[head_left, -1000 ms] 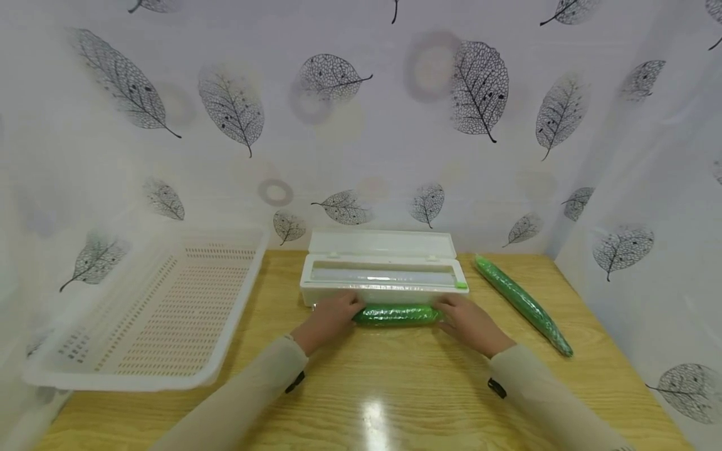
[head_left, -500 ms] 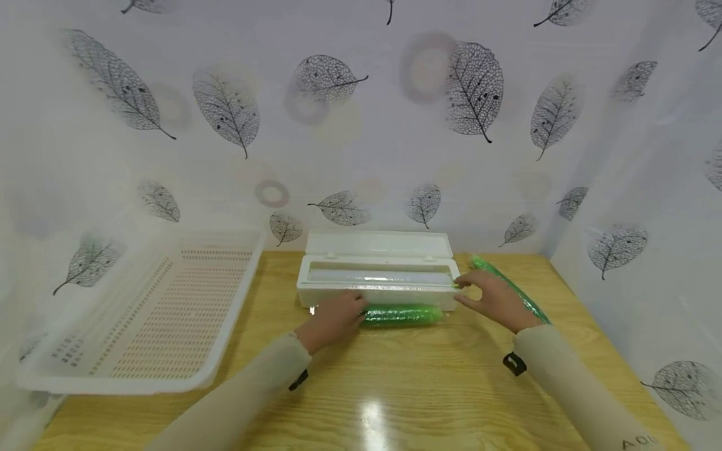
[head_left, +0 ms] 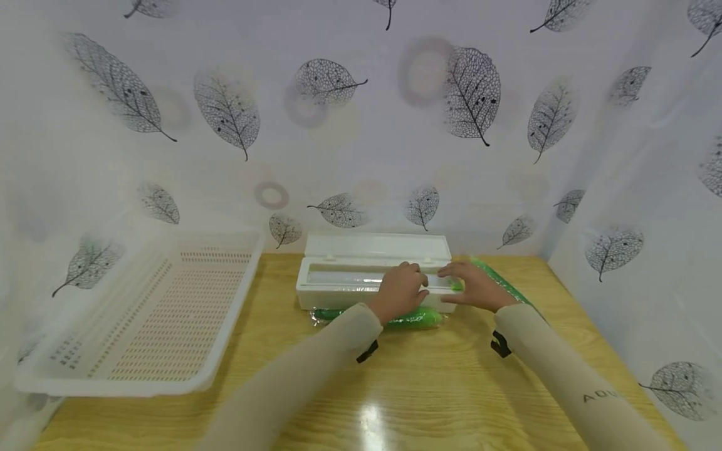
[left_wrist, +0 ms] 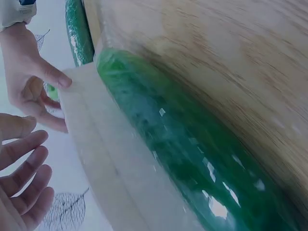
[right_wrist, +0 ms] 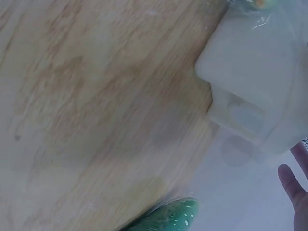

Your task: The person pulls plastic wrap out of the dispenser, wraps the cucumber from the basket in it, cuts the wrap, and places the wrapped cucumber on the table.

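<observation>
A white cling film box (head_left: 366, 298) stands with its lid raised and the film roll showing inside. Along its front lies a film-wrapped cucumber (head_left: 416, 318), partly behind the left sleeve; the left wrist view shows this cucumber (left_wrist: 168, 130) close up. My left hand (head_left: 399, 291) is over the box's front edge, right of its middle, fingers loosely bent and holding nothing. The right hand (head_left: 472, 287) grips the box's right end, thumb at the front wall and fingers over the top, beside the green slider (head_left: 456, 285). In the right wrist view, only fingers (right_wrist: 291, 183) show.
A second wrapped cucumber (head_left: 502, 280) lies slanted behind the right hand. The large white perforated basket (head_left: 217, 351) stands at the left. A leaf-patterned curtain (head_left: 361, 125) hangs behind the wooden table (head_left: 338, 401).
The right hand has left the front cucumber's end and moved up to the box's right end. My left hand has let go of that cucumber and moved right and up over the box.
</observation>
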The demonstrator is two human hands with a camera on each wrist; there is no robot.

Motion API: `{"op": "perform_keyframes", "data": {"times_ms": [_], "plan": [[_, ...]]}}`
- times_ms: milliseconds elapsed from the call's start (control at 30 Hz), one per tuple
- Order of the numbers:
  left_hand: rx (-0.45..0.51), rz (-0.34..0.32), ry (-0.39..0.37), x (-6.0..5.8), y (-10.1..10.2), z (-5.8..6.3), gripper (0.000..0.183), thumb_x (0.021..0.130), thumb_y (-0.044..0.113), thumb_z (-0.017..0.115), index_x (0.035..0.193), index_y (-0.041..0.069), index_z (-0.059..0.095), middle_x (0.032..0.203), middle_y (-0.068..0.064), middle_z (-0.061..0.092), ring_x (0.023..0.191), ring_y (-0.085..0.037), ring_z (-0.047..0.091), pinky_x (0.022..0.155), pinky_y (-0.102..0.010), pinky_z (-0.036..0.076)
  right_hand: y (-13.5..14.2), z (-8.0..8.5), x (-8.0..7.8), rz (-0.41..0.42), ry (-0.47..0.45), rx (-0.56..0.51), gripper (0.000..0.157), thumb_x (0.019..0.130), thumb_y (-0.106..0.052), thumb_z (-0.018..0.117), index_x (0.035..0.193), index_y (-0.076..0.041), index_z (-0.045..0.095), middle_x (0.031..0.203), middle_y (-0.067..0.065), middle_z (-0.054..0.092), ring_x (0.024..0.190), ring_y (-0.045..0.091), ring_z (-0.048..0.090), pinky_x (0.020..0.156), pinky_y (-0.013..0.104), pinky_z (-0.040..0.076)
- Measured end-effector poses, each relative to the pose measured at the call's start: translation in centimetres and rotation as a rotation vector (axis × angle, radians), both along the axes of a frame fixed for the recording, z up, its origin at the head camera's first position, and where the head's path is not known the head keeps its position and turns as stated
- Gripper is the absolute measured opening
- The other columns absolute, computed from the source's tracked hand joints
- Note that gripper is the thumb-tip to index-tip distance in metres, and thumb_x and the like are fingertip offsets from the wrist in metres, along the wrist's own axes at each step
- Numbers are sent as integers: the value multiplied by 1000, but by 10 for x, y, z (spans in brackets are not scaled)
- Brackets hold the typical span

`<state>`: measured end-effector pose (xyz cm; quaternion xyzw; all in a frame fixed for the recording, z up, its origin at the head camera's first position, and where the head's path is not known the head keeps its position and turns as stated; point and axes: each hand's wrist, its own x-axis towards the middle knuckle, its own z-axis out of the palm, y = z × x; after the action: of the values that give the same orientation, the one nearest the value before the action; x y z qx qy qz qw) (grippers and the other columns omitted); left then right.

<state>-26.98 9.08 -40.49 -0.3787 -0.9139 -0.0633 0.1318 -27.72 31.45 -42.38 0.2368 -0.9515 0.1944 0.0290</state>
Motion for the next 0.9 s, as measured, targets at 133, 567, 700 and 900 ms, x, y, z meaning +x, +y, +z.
{"op": "perform_keyframes", "data": {"times_ms": [133,567,700,900], "plan": [[10,11,-19,-4,25,-4,22,88,38,63,100,23,72,96,6,68,82,-9,60,71,-20,52,4,-4,0,-22,-9,-44,50,75,-30,79,119,-11,64,127,13,59,126,39,43,100,59,39],[104,64,-36,-15,60,-14,24,83,39,68,101,23,71,88,6,66,78,-9,59,68,-21,51,10,-13,0,-68,-49,-115,51,76,-23,78,122,-8,62,137,23,47,125,43,43,96,60,43],[145,55,-72,-18,63,-17,21,82,38,70,95,23,72,85,7,68,77,-9,61,67,-22,52,10,-14,0,-73,-44,-126,51,76,-21,78,121,-6,61,136,25,46,124,44,44,95,59,44],[147,51,-137,-22,65,-17,16,82,35,70,87,20,72,81,6,65,74,-9,59,66,-22,50,10,-16,-1,-71,-32,-135,50,75,-20,78,119,-4,62,135,25,47,123,44,45,96,59,43]]}}
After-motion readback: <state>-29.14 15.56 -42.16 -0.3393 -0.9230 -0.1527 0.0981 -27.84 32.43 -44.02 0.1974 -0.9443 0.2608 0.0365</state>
